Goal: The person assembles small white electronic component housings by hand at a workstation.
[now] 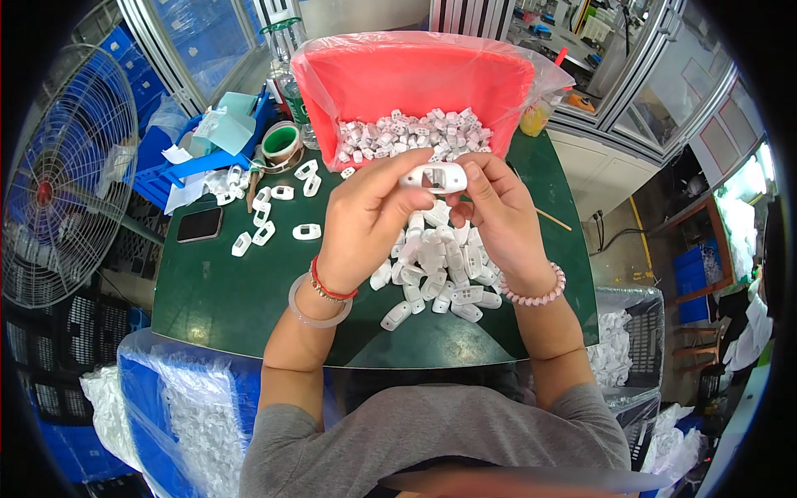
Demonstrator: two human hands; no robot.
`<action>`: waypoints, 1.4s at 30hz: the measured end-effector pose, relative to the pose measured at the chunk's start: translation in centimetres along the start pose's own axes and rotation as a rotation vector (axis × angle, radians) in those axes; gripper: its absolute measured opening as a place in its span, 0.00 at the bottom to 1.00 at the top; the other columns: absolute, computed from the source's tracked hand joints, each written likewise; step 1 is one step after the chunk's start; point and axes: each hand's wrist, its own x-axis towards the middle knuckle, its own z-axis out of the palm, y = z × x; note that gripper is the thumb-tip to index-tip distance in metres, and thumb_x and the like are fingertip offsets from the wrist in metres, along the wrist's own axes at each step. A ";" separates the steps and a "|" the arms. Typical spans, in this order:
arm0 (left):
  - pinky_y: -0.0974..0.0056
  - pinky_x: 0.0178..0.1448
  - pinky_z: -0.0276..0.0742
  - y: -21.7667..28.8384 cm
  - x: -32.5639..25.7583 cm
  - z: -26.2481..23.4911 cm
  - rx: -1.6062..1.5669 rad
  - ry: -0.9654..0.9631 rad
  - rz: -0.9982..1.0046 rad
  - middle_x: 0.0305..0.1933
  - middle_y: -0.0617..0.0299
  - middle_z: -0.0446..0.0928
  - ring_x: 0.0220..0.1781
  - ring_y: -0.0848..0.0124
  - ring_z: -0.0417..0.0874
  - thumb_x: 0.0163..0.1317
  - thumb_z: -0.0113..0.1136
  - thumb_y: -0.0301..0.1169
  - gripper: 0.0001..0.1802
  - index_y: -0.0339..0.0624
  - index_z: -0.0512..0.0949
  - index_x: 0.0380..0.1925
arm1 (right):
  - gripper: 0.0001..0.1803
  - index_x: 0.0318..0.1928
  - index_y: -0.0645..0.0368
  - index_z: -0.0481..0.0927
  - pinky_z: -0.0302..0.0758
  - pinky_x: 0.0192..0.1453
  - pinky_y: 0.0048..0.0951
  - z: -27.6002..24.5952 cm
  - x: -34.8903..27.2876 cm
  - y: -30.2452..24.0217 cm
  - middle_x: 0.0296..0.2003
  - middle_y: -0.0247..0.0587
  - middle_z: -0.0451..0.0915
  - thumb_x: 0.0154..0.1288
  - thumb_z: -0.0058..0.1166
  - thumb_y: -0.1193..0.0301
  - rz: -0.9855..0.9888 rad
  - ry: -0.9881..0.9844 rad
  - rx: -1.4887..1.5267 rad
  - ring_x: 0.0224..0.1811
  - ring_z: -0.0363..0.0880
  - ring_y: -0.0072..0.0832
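Note:
A white plastic housing (449,177), oval with a rectangular window, is held up between both hands over the table. My left hand (365,212) pinches its left end between thumb and fingers. My right hand (504,212) grips the right end, the thumb along its face. Below the hands lies a loose pile of similar white housings (432,274) on the green table (249,303). Beyond them, a red bin (407,79) lined with clear plastic leans open toward me, with many small white parts (415,133) inside.
Several housings (262,234) lie at left near a black phone (200,225), a tape roll (281,143) and a blue basket (154,178). A large fan (62,178) stands far left. Plastic-lined crates of white parts flank me, including a blue crate (137,365). A thin stick (552,219) lies at right.

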 end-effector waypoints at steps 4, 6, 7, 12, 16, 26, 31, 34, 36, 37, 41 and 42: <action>0.72 0.41 0.76 0.4 0.1 0.1 -0.004 -0.085 -0.060 0.43 0.58 0.74 0.40 0.75 0.78 0.50 0.61 0.17 0.24 0.35 0.71 0.49 | 0.14 0.41 0.61 0.71 0.69 0.33 0.18 -0.6 0.2 0.2 0.31 0.31 0.74 0.67 0.44 0.62 0.037 -0.024 0.092 0.32 0.70 0.16; 0.72 0.43 0.76 0.2 0.2 -0.1 0.022 -0.105 -0.043 0.45 0.58 0.72 0.41 0.75 0.77 0.50 0.61 0.18 0.22 0.34 0.71 0.48 | 0.14 0.41 0.61 0.71 0.70 0.34 0.19 -0.7 0.1 0.1 0.33 0.32 0.74 0.67 0.44 0.62 0.038 -0.069 0.139 0.34 0.71 0.16; 0.72 0.44 0.76 0.0 0.3 -0.3 0.016 -0.099 0.014 0.45 0.58 0.71 0.42 0.75 0.76 0.50 0.61 0.18 0.21 0.34 0.72 0.47 | 0.13 0.40 0.60 0.71 0.71 0.37 0.19 -0.4 0.2 0.1 0.34 0.33 0.75 0.67 0.44 0.63 0.046 -0.012 0.152 0.36 0.72 0.17; 0.66 0.44 0.72 0.1 0.3 -0.9 0.193 -0.038 0.085 0.40 0.57 0.75 0.43 0.66 0.76 0.46 0.65 0.25 0.19 0.41 0.76 0.42 | 0.11 0.39 0.59 0.70 0.73 0.40 0.21 0.3 0.5 -0.5 0.37 0.38 0.77 0.67 0.44 0.64 0.020 0.042 0.293 0.39 0.74 0.21; 0.65 0.47 0.71 -0.2 0.4 -1.1 0.196 -0.036 0.163 0.44 0.56 0.74 0.46 0.63 0.75 0.45 0.66 0.24 0.19 0.42 0.76 0.41 | 0.15 0.37 0.60 0.69 0.71 0.31 0.18 -0.2 0.1 -0.7 0.31 0.39 0.76 0.68 0.41 0.60 0.031 0.014 0.229 0.30 0.73 0.18; 0.66 0.54 0.71 -0.1 0.1 -0.4 0.081 -0.298 0.093 0.47 0.56 0.74 0.51 0.68 0.75 0.50 0.61 0.18 0.19 0.34 0.73 0.45 | 0.19 0.32 0.60 0.71 0.59 0.19 0.14 -1.4 -0.1 0.3 0.22 0.31 0.71 0.66 0.43 0.54 0.133 -0.153 0.142 0.20 0.64 0.12; 0.66 0.50 0.72 -0.2 0.0 -1.0 0.109 -0.171 0.049 0.44 0.57 0.75 0.46 0.68 0.76 0.49 0.62 0.19 0.18 0.36 0.74 0.43 | 0.13 0.37 0.62 0.74 0.67 0.26 0.17 -0.9 -0.2 -1.3 0.28 0.32 0.74 0.64 0.49 0.63 0.213 -0.172 0.143 0.31 0.72 0.16; 0.65 0.46 0.72 -0.2 0.2 -0.8 0.064 -0.074 0.047 0.39 0.59 0.78 0.40 0.64 0.78 0.47 0.65 0.24 0.17 0.40 0.76 0.40 | 0.13 0.40 0.64 0.75 0.72 0.29 0.18 -1.5 -0.1 -1.0 0.32 0.35 0.76 0.63 0.51 0.66 0.158 -0.184 0.063 0.33 0.74 0.18; 0.65 0.45 0.72 -0.3 0.3 -0.6 0.134 -0.079 0.155 0.38 0.58 0.78 0.40 0.64 0.78 0.46 0.65 0.24 0.17 0.40 0.76 0.39 | 0.13 0.41 0.64 0.76 0.73 0.31 0.19 -1.1 -0.1 -0.6 0.33 0.36 0.77 0.63 0.51 0.67 0.127 -0.145 0.065 0.34 0.75 0.19; 0.65 0.45 0.72 -0.3 0.3 -0.8 0.135 -0.078 0.155 0.38 0.58 0.78 0.40 0.64 0.78 0.46 0.65 0.24 0.17 0.40 0.76 0.39 | 0.13 0.43 0.65 0.77 0.75 0.34 0.20 -0.9 0.0 -0.5 0.35 0.38 0.78 0.63 0.51 0.68 0.093 -0.105 0.067 0.35 0.76 0.20; 0.66 0.49 0.72 -0.2 0.3 -1.0 0.127 -0.162 0.068 0.42 0.57 0.75 0.45 0.66 0.76 0.48 0.62 0.20 0.18 0.36 0.74 0.42 | 0.13 0.43 0.66 0.78 0.77 0.38 0.21 -1.3 -0.1 -0.4 0.38 0.41 0.79 0.63 0.51 0.69 0.107 -0.126 0.070 0.38 0.77 0.22; 0.64 0.44 0.72 -0.2 0.3 -0.8 0.143 -0.102 0.096 0.38 0.58 0.78 0.41 0.63 0.78 0.45 0.65 0.24 0.17 0.40 0.76 0.38 | 0.14 0.42 0.67 0.78 0.77 0.39 0.22 -1.3 0.0 -0.1 0.38 0.42 0.79 0.62 0.51 0.69 0.118 -0.102 0.108 0.38 0.77 0.23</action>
